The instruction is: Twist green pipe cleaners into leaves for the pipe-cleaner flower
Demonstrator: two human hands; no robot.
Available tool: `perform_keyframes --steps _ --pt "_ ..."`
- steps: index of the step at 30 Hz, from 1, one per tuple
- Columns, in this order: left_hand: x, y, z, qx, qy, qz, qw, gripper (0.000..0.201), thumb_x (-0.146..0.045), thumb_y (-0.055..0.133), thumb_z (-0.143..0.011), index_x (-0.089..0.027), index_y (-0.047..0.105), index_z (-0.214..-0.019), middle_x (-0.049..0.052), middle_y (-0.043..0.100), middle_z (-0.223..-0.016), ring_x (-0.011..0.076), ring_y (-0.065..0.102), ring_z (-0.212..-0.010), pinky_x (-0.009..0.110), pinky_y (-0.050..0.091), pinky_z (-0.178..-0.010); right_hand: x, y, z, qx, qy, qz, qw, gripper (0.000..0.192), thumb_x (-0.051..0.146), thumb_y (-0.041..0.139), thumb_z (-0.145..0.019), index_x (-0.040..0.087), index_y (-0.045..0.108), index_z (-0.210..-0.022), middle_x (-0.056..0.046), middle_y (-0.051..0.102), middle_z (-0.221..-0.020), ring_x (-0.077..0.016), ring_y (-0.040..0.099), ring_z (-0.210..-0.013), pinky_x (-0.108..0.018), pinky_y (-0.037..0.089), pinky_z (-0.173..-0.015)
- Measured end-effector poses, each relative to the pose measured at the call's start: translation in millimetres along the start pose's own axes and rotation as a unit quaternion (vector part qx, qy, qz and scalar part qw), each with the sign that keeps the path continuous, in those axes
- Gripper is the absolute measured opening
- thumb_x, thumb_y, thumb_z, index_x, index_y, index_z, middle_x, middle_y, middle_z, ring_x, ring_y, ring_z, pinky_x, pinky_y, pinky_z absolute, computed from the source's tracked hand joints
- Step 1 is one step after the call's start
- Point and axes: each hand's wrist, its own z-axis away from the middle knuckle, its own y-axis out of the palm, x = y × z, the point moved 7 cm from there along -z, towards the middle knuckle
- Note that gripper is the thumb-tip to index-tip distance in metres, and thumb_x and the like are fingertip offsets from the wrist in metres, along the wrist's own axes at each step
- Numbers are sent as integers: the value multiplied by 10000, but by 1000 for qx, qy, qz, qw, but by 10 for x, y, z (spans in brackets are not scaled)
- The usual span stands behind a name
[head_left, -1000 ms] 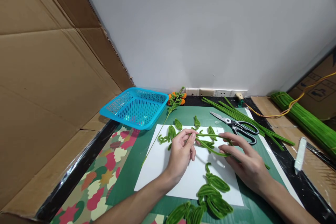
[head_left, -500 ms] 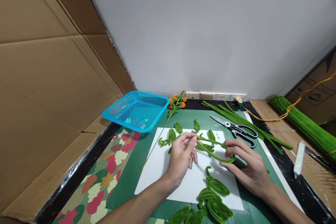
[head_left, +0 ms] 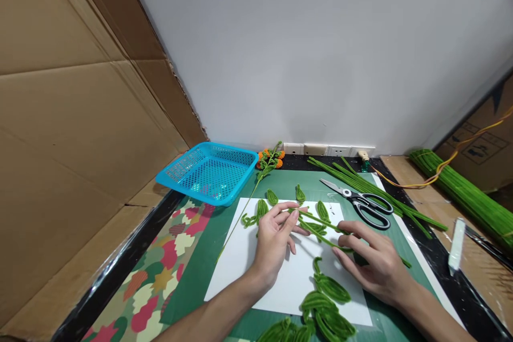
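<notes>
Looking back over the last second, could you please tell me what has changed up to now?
The right hand has shifted slightly toward the person, and the bent stem slants more that way. The left hand still pinches it; scissors and basket stayed put.

Over the white sheet (head_left: 288,286), the right hand (head_left: 372,256) partly hides green strands (head_left: 320,220); right of the sheet, a green bundle (head_left: 467,194) is cropped.

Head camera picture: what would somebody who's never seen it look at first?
Probably the bright blue basket at the back left, near the wall, with little orange flowers just to its right. Next, the middle, where fuzzy green strands run from the left hand's pinching fingertips to the right hand. The scissors lie beyond the right hand.
</notes>
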Motion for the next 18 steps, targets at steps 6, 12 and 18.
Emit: perform_keyframes --steps 6,12,18 --pt "7 -32 -2 -18 -2 13 1000 550 -498 782 -891 -135 648 -1282 237 731 -1310 183 773 -655 154 426 -356 -11 85 25 31 -18 31 999 44 178 618 -1015 206 642 -992 -122 740 -1117 -226 754 -902 -315 596 -725" --pt "-14 -45 0 -31 0 13 999 548 -504 809 -862 -115 679 -1226 244 744 -1283 187 775 -634 156 420 -349 -10 122 19 43 -17 31 998 48 185 606 -1028 207 626 -991 -117 733 -1107 -221 746 -904 -321 594 -733" --pt "-68 -23 22 -28 26 -2 999 552 -491 831 -842 -110 678 -1210 226 791 -1161 208 779 -622 153 403 -333 -15 138 26 48 -17 24 998 45 173 607 -1020 203 626 -993 -100 726 -1053 -204 726 -854 -306 567 -704"
